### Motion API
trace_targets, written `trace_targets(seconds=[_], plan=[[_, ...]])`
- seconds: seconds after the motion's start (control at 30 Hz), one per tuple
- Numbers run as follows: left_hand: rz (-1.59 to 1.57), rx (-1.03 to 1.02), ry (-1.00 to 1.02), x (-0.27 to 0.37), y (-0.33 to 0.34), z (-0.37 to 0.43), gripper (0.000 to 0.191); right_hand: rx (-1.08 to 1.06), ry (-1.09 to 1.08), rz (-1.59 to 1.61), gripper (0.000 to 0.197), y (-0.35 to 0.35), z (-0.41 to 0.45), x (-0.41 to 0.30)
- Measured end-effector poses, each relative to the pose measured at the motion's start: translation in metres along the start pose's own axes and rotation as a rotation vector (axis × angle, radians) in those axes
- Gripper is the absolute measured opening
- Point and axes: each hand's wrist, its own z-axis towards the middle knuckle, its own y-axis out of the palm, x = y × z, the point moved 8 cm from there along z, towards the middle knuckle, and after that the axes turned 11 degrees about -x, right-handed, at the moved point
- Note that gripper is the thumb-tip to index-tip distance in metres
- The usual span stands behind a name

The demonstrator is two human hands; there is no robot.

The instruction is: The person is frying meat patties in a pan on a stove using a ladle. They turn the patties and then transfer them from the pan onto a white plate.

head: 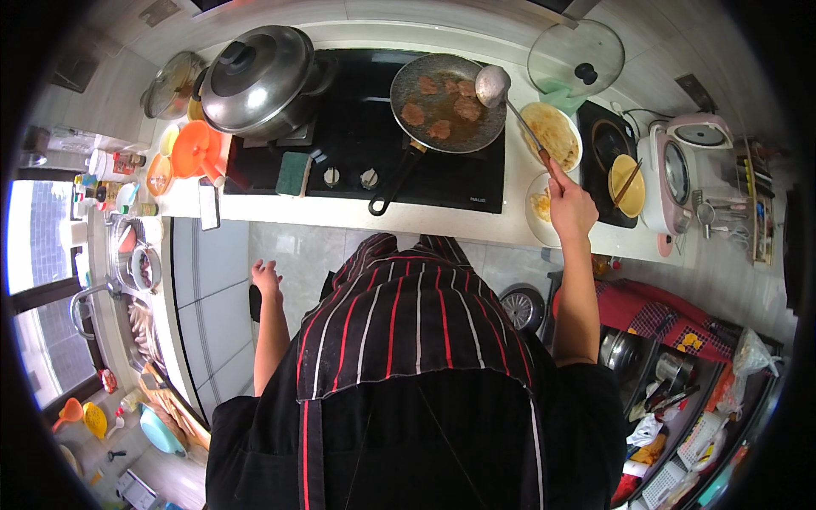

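Note:
My right hand [572, 207] grips the brown handle of a metal ladle [493, 86]. The ladle's bowl hangs at the right rim of a speckled frying pan [408, 134]; whether it touches the rim I cannot tell. Several browned meat patties [468, 108] lie in oil in the pan, which sits on a black glass cooktop [344, 137]. Below the ladle's shaft is a white-rimmed dish of flat pancakes [553, 135]. A smaller plate [542, 233] with yellow food is partly behind my right hand. My left hand [266, 278] hangs beside my body, fingers loosely apart, holding nothing.
A large lidded steel pot [258, 86] stands at the cooktop's left. A sponge [293, 173] lies near the knobs, and the pan's handle [398, 182] points toward me. To the right are a yellow bowl [625, 185] with chopsticks, a rice cooker [663, 178] and a leaning glass lid [567, 54].

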Motion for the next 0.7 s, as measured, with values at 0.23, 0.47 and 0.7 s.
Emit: trace_targets(seconds=[0.23, 0.47, 0.7], plan=[[-0.002, -0.036, 0.021, 0.009, 0.011, 0.008, 0.056, -0.081, -0.024, -0.026, 0.036, 0.009, -0.012, 0.003], [0.02, -0.034, 0.034, 0.017, 0.014, 0.007, 0.055, 0.082, -0.096, -0.074, 0.038, -0.007, 0.007, -0.005], [0.0, -0.056, 0.052, 0.02, 0.014, 0.003, 0.049, 0.096, -0.21, -0.19, 0.04, -0.015, 0.046, -0.027]])
